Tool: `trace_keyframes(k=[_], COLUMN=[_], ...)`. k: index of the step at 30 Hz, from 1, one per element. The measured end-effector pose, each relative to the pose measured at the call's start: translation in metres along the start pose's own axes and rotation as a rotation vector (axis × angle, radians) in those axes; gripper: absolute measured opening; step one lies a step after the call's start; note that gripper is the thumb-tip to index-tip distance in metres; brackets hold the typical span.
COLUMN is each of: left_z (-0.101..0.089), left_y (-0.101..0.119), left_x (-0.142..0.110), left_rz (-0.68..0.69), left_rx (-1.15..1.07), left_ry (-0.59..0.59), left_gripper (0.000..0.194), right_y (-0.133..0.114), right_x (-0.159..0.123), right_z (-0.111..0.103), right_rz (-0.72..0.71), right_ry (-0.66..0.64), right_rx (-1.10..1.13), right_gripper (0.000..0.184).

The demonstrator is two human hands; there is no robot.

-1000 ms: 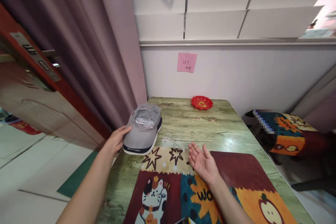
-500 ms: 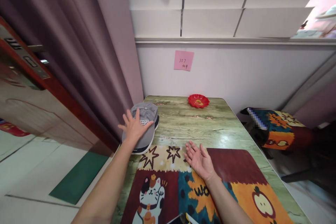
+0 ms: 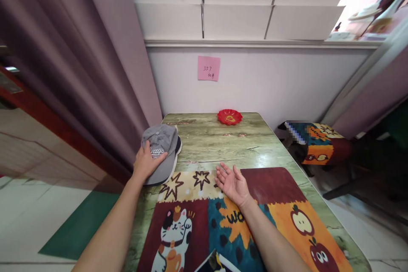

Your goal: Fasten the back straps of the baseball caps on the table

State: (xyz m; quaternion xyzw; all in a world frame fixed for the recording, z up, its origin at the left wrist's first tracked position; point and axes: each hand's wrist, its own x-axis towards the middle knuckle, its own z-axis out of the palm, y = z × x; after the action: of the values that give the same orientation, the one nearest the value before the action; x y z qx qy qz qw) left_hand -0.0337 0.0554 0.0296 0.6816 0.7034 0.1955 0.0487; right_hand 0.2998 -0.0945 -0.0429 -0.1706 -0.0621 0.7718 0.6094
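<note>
A grey baseball cap with white lettering sits at the left edge of the table, over what looks like more dark and white brims. My left hand grips its left side, thumb across the front near the lettering and index finger up along the crown. The other fingers are mostly hidden behind the cap's left edge. Palm up, my right hand hovers over or rests on the patterned mat, fingers loosely spread and holding nothing. At the bottom edge, a dark, shiny item is only partly visible.
A red scalloped dish stands at the back of the wood-patterned table. Behind it, a pink note is stuck on the wall. Purple curtains hang close on the left. A stool with a patterned cover is at the right.
My left hand, spread over the cap half a second ago, has closed around its left side. My right hand keeps its palm-up pose. The view has turned slightly right.
</note>
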Motion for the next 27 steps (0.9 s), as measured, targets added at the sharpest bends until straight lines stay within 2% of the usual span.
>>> trace_keyframes(k=[7, 14, 24, 27], left_z=[-0.002, -0.002, 0.000, -0.004], left_y=[-0.003, -0.009, -0.011, 0.001], left_x=[-0.001, 0.008, 0.017, 0.008], left_rz=[0.011, 0.023, 0.004, -0.009], left_rx=[-0.011, 0.003, 0.059, 0.088], left_ry=[-0.039, -0.087, -0.083, -0.022], left_gripper=[0.106, 0.105, 0.099, 0.095], right_y=[-0.003, -0.003, -0.006, -0.008], right_x=[-0.003, -0.003, 0.000, 0.000], right_z=[-0.001, -0.003, -0.004, -0.004], right_rz=[0.010, -0.001, 0.020, 0.014], right_ry=[-0.015, -0.026, 0.007, 0.017], right_rx=[0.002, 0.107, 0.183, 0.172], right_gripper=[0.039, 0.039, 0.040, 0.037])
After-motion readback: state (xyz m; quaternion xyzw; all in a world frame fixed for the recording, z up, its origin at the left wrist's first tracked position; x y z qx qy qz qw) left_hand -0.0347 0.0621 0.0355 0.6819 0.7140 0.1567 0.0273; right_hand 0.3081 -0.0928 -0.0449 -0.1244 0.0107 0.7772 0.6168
